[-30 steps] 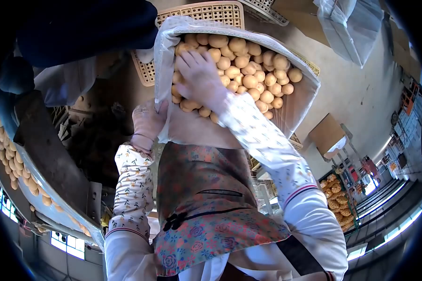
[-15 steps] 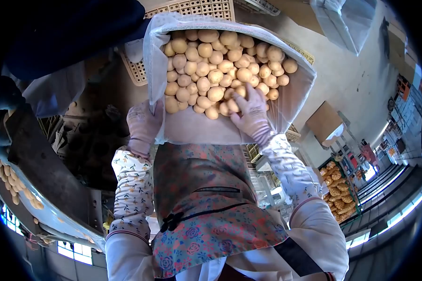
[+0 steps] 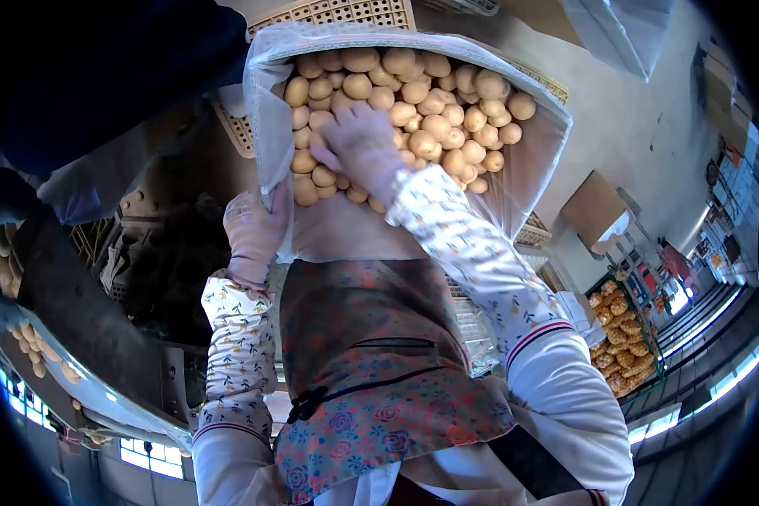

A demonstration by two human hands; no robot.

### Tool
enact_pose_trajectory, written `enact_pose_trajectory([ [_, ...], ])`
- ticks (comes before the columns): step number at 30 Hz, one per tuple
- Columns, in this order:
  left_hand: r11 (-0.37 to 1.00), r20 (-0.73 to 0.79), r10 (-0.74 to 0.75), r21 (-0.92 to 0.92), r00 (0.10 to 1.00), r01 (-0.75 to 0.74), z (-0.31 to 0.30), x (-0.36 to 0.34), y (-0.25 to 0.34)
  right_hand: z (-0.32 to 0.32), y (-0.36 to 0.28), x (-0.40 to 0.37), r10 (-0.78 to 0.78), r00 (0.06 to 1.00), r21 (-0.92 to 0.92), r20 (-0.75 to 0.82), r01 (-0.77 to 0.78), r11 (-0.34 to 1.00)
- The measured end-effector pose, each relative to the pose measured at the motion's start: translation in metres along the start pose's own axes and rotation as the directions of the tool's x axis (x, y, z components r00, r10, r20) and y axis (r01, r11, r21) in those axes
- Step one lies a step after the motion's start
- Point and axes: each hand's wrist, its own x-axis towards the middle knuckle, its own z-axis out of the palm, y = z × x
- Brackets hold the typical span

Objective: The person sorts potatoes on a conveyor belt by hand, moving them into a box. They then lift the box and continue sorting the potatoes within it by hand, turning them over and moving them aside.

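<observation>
A box lined with thin whitish sheeting [image 3: 354, 232] is in front of me, filled with many round tan potatoes [image 3: 435, 126]. My left hand [image 3: 253, 226], in a pale glove, is closed around the near left edge of the box, thumb on the inner side. Over the left part of the potatoes lies my right hand [image 3: 363, 143], also gloved. Its fingers are spread and touch the top layer, with no potato visibly gripped; the palm side is hidden.
Cream plastic crates [image 3: 337, 13] stand behind and beneath the box. On the left is a dark metal chute [image 3: 84, 295] with potatoes along its far side. A person's dark sleeve [image 3: 135, 76] fills the upper left. Bagged potatoes [image 3: 624, 337] are stacked at right, near a cardboard box [image 3: 594, 211].
My right hand has swept left across the potatoes, from the near right part of the box to the left part. My left hand has stayed on the box edge.
</observation>
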Motion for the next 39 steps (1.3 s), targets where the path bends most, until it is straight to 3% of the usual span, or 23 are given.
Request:
enact_pose_trajectory([
  [1, 1.0, 0.003, -0.001, 0.016, 1.0, 0.001, 0.001, -0.001, -0.002, -0.006, 0.008, -0.024, -0.015, 1.0, -0.025, 0.007, 0.015, 1.0],
  [2, 1.0, 0.003, 0.003, 0.028, 1.0, -0.003, 0.004, -0.001, -0.004, -0.011, 0.02, -0.047, -0.134, 0.982, -0.054, -0.13, 0.128, 0.99],
  [3, 1.0, 0.011, -0.016, 0.019, 1.0, 0.016, 0.004, 0.0, -0.002, -0.028, 0.015, -0.062, -0.025, 0.991, 0.027, -0.132, 0.029, 0.999],
  [5, 0.998, 0.037, -0.054, 0.015, 0.998, 0.053, -0.001, -0.001, 0.003, -0.033, 0.032, -0.099, 0.166, 0.984, 0.098, 0.059, -0.171, 0.98],
  [7, 0.997, 0.052, -0.08, 0.006, 0.995, 0.08, -0.002, 0.0, 0.005, -0.039, 0.045, -0.13, 0.279, 0.956, 0.119, -0.089, -0.268, 0.956],
  [8, 0.995, 0.06, -0.095, 0.002, 0.994, 0.095, -0.001, 0.0, 0.007, -0.033, 0.052, -0.149, 0.443, 0.892, 0.238, -0.092, -0.412, 0.88],
  [9, 0.991, 0.115, -0.133, 0.009, 0.984, 0.133, -0.003, -0.001, 0.01, -0.036, 0.054, -0.157, 0.594, 0.802, 0.351, -0.069, -0.537, 0.767],
  [11, 0.978, 0.225, -0.206, 0.029, 0.952, 0.204, -0.01, -0.002, 0.021, -0.042, 0.064, -0.167, 0.717, 0.601, 0.812, 0.354, -0.578, 0.084],
  [12, 0.996, -0.013, -0.084, -0.01, 0.996, 0.084, -0.018, -0.002, 0.034, -0.057, 0.053, -0.158, 0.679, 0.549, 0.845, 0.488, -0.491, -0.211],
  [13, 0.999, -0.255, 0.04, -0.018, 0.966, -0.046, -0.029, -0.001, 0.052, -0.072, 0.041, -0.149, 0.626, 0.484, 0.792, 0.611, -0.367, -0.489],
  [14, 0.985, -0.481, 0.156, 0.006, 0.863, -0.174, -0.034, -0.005, 0.068, -0.082, 0.031, -0.142, 0.526, 0.549, 0.752, 0.65, -0.362, -0.551],
  [17, 0.887, -0.332, 0.293, -0.255, 0.897, -0.384, -0.037, -0.031, 0.095, -0.085, 0.008, -0.128, 0.2, 0.69, 0.538, 0.695, -0.316, -0.781],
  [18, 0.849, -0.248, 0.346, -0.328, 0.905, -0.415, -0.035, -0.029, 0.103, -0.08, 0.005, -0.131, 0.111, 0.791, 0.544, 0.602, -0.305, -0.781],
  [20, 0.773, -0.127, 0.442, -0.448, 0.888, -0.449, -0.028, -0.022, 0.113, -0.068, -0.003, -0.135, 0.088, 0.906, 0.798, 0.415, -0.315, -0.515],
  [23, 0.712, -0.092, 0.499, -0.523, 0.861, -0.469, -0.016, -0.018, 0.114, -0.081, -0.01, -0.124, 0.04, 0.998, 0.999, -0.042, 0.042, -0.002],
  [25, 0.689, -0.093, 0.501, -0.559, 0.86, -0.461, -0.017, -0.016, 0.117, -0.082, -0.008, -0.125, 0.099, 0.994, 0.998, 0.042, -0.038, -0.042],
  [26, 0.679, -0.123, 0.491, -0.566, 0.863, -0.467, -0.017, -0.016, 0.12, -0.07, -0.011, -0.137, 0.205, 0.935, 0.936, 0.288, -0.229, -0.268],
  [28, 0.658, -0.135, 0.474, -0.602, 0.87, -0.452, -0.02, -0.014, 0.123, -0.075, -0.015, -0.142, 0.157, 0.984, 0.974, -0.082, 0.046, 0.222],
  [30, 0.628, -0.104, 0.458, -0.665, 0.883, -0.404, -0.023, -0.014, 0.126, -0.063, -0.006, -0.153, 0.139, 0.982, 0.866, -0.126, 0.04, 0.498],
  [32, 0.531, 0.038, 0.303, -0.836, 0.952, -0.136, -0.021, -0.022, 0.134, -0.057, -0.003, -0.162, 0.145, 0.979, 0.75, -0.146, 0.014, 0.662],
  [33, 0.457, 0.124, 0.232, -0.889, 0.965, 0.005, -0.02, -0.025, 0.137, -0.07, -0.01, -0.157, 0.164, 0.975, 0.716, -0.147, -0.009, 0.698],
  [36, 0.635, 0.31, 0.159, -0.759, 0.937, 0.144, -0.028, -0.021, 0.138, -0.091, -0.018, -0.149, 0.164, 0.975, 0.663, -0.147, -0.026, 0.748],
  [39, 0.422, 0.249, 0.067, -0.885, 0.966, 0.199, -0.019, -0.022, 0.133, -0.084, -0.023, -0.156, 0.201, 0.972, 0.719, -0.12, -0.054, 0.693],
])
